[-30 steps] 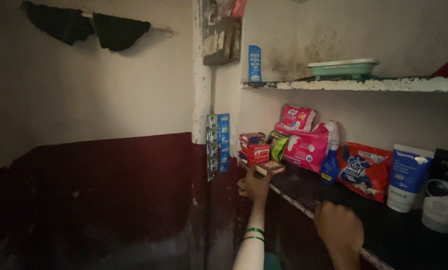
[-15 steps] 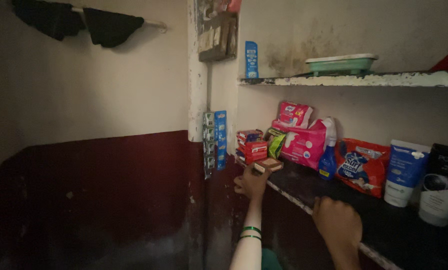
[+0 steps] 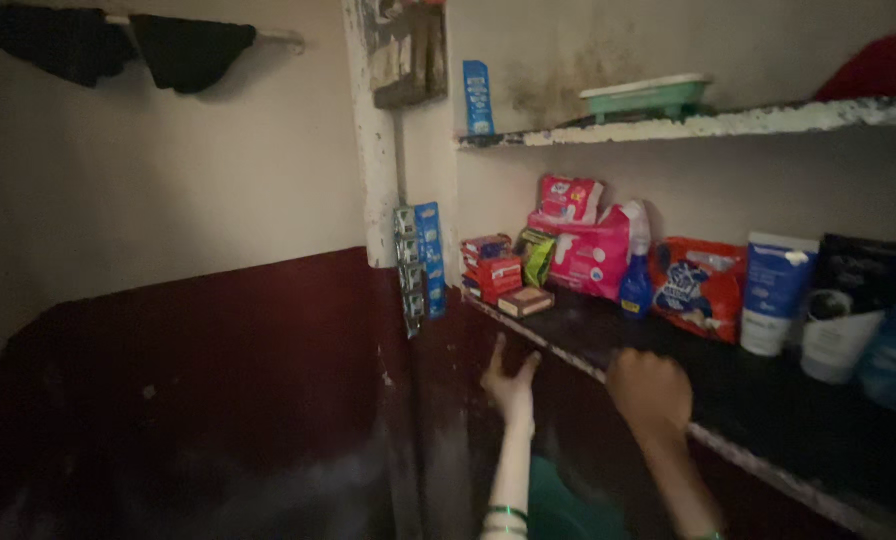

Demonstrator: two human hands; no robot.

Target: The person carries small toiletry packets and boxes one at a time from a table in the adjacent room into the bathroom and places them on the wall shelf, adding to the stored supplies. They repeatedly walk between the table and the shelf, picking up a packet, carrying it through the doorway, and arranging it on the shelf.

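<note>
- Cream wall (image 3: 168,180) above, dark maroon band below, running to a chipped white pillar (image 3: 373,150) at the corner.
- Dark lower shelf (image 3: 768,410) stretching from the corner out to the right, pale front edge, loaded along the back.
- Upper shelf (image 3: 728,122) overhead, flaking white edge, carrying a shallow green tray (image 3: 648,96) and a blue carton (image 3: 478,97) standing upright.
- Dark clothes (image 3: 128,45) draped over a rail, top left.
- Pink packets (image 3: 588,250) stacked at the back of the lower shelf, a red-and-blue packet (image 3: 698,285) to their right.
- Further right, a blue-and-white tube (image 3: 773,292) standing on its cap, next to it a black-and-white tube (image 3: 843,310).
- Blue spray bottle (image 3: 635,275) in front of the pink packets.
- Red boxes (image 3: 493,270) piled near the corner, a small brown box (image 3: 526,301) lying just before them at the shelf edge.
- Strip of blue sachets (image 3: 420,262) hanging off the pillar.
- Right hand (image 3: 650,390) curled loosely at the shelf's front edge, knuckles up; whether holding anything cannot be told.
- Left hand (image 3: 511,385) below the shelf edge, fingers spread wide and pointing upward, empty, near but under the brown box, green bangles at the wrist.
</note>
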